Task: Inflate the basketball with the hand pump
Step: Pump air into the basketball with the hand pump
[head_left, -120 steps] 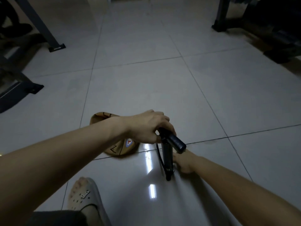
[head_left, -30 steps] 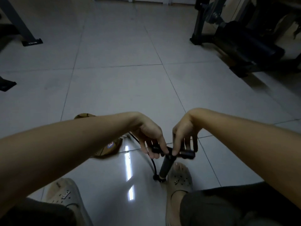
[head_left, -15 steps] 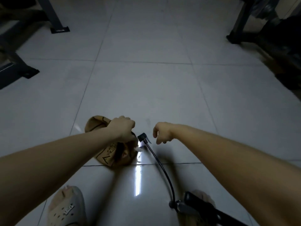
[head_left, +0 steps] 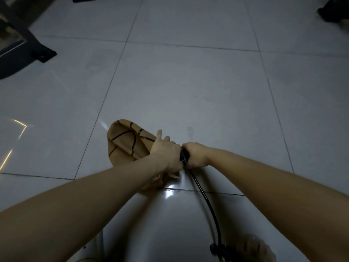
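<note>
**Ann:** There was the basketball (head_left: 128, 144), flat and folded on the tiled floor (head_left: 188, 82), low in the middle of the view and lying across a grout line.

**Bo:** And both hands were right on it! The left hand (head_left: 166, 156) gripped the ball's near edge, fingers curled under, one finger poking out straight over the tan panels.

**Ann:** And the right hand?

**Bo:** The right hand (head_left: 196, 156) was hard up against the left, the two touching, its fingers wrapped tight round the black end of the hose (head_left: 205, 200). Whether the tip sat in the valve I couldn't tell, because the hands hid it.

**Ann:** The hose curved back toward the person.

**Bo:** Down to the pump (head_left: 222, 250) at the bottom edge, where only its dark end showed, just beside a blurred foot (head_left: 253, 246).

**Ann:** And around the action?

**Bo:** There was a black frame foot (head_left: 37, 52) upper left, well apart from the ball, a dark shape (head_left: 334, 12) in the top right corner, and a bright glint (head_left: 170, 193) on the tile near the ball.
</note>
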